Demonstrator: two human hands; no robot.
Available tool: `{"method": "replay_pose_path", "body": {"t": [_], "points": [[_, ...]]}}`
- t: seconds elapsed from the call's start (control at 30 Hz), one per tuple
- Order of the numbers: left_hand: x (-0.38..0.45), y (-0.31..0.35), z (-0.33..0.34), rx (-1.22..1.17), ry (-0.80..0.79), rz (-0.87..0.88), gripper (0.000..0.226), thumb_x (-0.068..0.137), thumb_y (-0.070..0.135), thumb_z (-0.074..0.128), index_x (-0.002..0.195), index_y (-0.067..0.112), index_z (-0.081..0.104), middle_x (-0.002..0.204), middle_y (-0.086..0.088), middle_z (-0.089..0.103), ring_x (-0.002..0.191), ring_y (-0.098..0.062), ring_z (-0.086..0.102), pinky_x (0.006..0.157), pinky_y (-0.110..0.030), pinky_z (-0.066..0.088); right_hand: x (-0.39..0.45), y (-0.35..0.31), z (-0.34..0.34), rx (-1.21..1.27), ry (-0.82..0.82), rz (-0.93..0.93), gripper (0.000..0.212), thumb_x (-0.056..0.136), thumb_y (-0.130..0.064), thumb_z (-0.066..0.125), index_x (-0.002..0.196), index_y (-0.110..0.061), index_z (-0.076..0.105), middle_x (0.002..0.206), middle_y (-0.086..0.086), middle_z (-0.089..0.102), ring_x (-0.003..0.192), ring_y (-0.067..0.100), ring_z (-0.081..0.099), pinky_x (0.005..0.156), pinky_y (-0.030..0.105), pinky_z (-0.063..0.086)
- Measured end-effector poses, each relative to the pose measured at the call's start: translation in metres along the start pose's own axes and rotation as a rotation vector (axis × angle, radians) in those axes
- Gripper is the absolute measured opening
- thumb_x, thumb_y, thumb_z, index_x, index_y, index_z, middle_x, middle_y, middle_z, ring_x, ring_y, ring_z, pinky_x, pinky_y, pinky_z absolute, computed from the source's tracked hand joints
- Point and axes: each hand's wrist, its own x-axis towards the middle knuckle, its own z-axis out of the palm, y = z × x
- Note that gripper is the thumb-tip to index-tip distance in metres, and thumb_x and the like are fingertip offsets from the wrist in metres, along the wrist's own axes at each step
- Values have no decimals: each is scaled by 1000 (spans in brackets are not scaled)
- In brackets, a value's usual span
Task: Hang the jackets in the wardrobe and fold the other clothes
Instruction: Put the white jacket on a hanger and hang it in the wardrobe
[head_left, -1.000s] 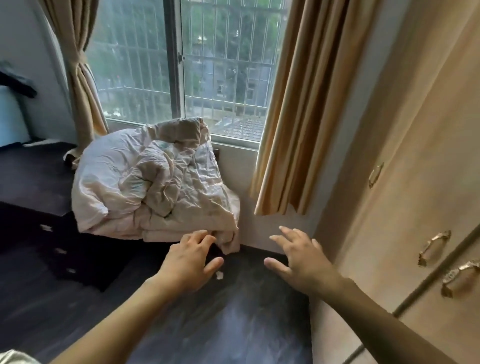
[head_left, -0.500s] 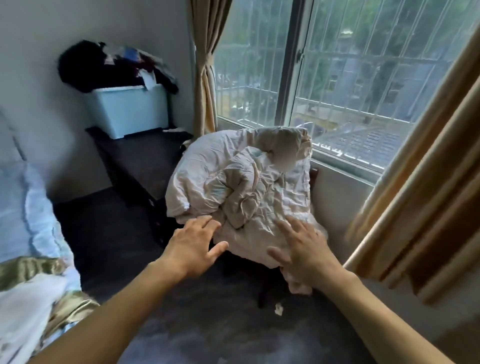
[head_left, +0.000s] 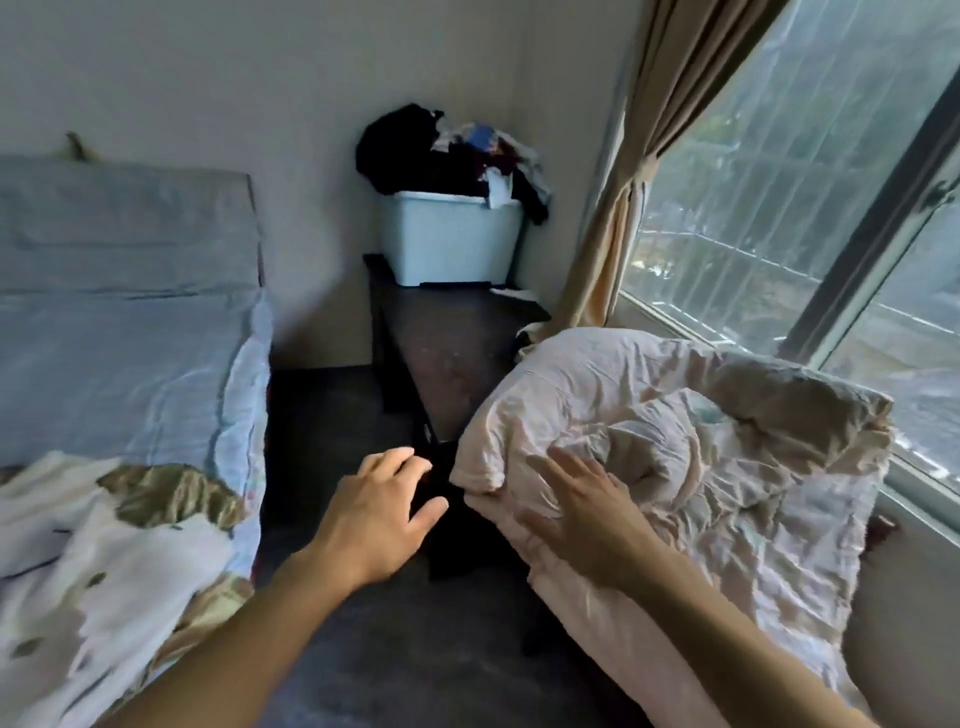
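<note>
A heap of dark and mixed clothes (head_left: 447, 156) tops a pale blue plastic bin (head_left: 449, 236) on a dark wooden table (head_left: 452, 353) in the corner. Nearer than the table, a crumpled pinkish quilt (head_left: 691, 467) bulges in soft creases, standing between the person and the bin. The right hand (head_left: 582, 506) lies over the quilt's edge, fingers spread; the left hand (head_left: 376, 512) hovers beside it above the dark floor (head_left: 415, 649), fingers loose, holding nothing. Left of the table, a bed with a blue sheet (head_left: 119, 332).
</note>
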Motion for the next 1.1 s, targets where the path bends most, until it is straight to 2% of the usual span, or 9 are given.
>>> {"method": "replay_pose_path", "body": {"t": [0.13,0.27,0.43,0.6,0.7,0.93,1.1], "points": [[10,-40,-5,26,6,-135,54,96,58,45,141,28,46,153,8,37,140,-15,35,108,-38,39,69,-27,20,22,-48,-152,66,92,-68,37,149,-34,28,155,-9,28,144,19,27,115,48,27],[27,-81,-3,47,7,-273,54,96,58,43,142,29,43,154,9,34,141,-15,33,111,-36,36,135,-48,44,17,-142,-269,70,94,-68,37,153,-35,21,163,-4,18,149,19,16,118,49,22],[54,-126,10,49,5,-460,55,98,57,42,145,29,39,158,9,28,142,-15,33,113,-34,34,223,-69,67,20,-218,-435,70,95,-66,39,155,-35,19,164,-4,15,151,20,12,119,53,21],[87,-145,-1,73,60,-626,50,97,56,41,141,31,37,145,8,43,129,-18,47,100,-36,44,301,-92,79,49,-287,-627,69,95,-65,42,155,-36,20,164,-5,17,151,20,12,119,50,21],[88,-157,-8,139,72,-741,50,96,58,39,139,32,39,143,9,44,127,-20,46,98,-38,43,341,-115,86,76,-300,-736,68,95,-64,41,154,-36,21,163,-6,19,150,20,14,120,49,20],[42,-203,-15,137,85,-1056,53,99,56,37,146,31,34,153,9,32,139,-16,31,108,-37,34,378,-201,113,139,-418,-978,67,95,-63,42,153,-35,25,162,-6,23,149,19,20,117,45,25],[24,-247,-16,121,172,-1150,54,98,57,37,145,31,36,151,8,34,137,-17,33,107,-36,35,390,-271,138,93,-432,-1150,63,96,-60,44,151,-35,27,159,-8,28,145,19,27,115,44,31]]}}
